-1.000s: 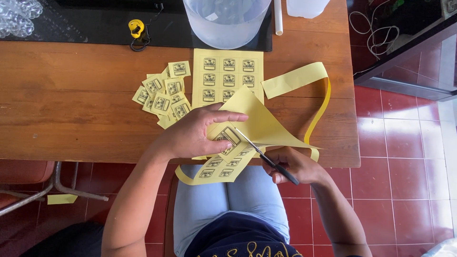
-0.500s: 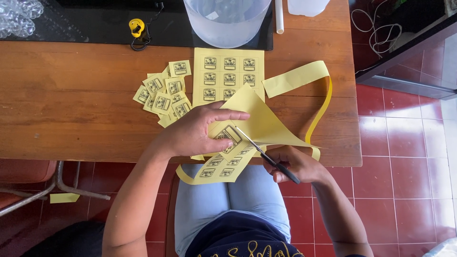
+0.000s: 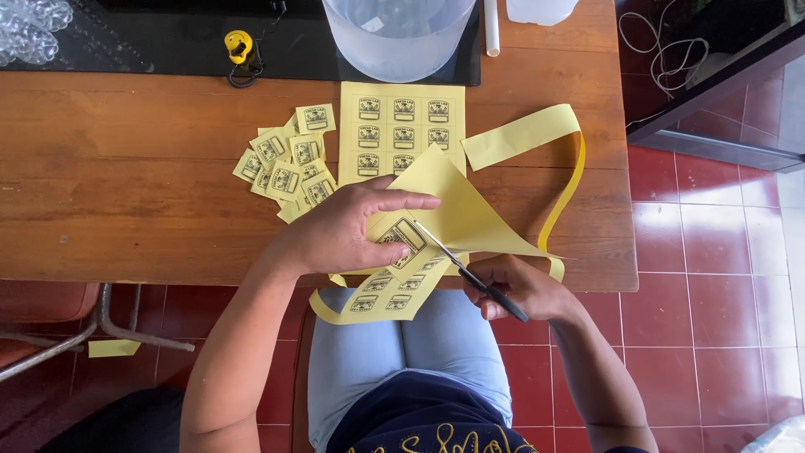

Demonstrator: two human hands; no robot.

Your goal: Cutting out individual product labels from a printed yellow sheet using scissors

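Note:
My left hand grips a yellow label sheet folded over at the front edge of the wooden table; its thumb and fingers pinch one printed label. My right hand holds black-handled scissors whose blades reach up-left into the paper beside that label. A strip of printed labels hangs from the sheet over my lap.
A second yellow label sheet lies flat beyond my hands, with a pile of cut labels to its left. A long yellow offcut strip curls at the right. A translucent bucket and a yellow keyring object stand at the back.
The scissors have edged a little further up-left into the paper. Both hands stay in nearly the same place.

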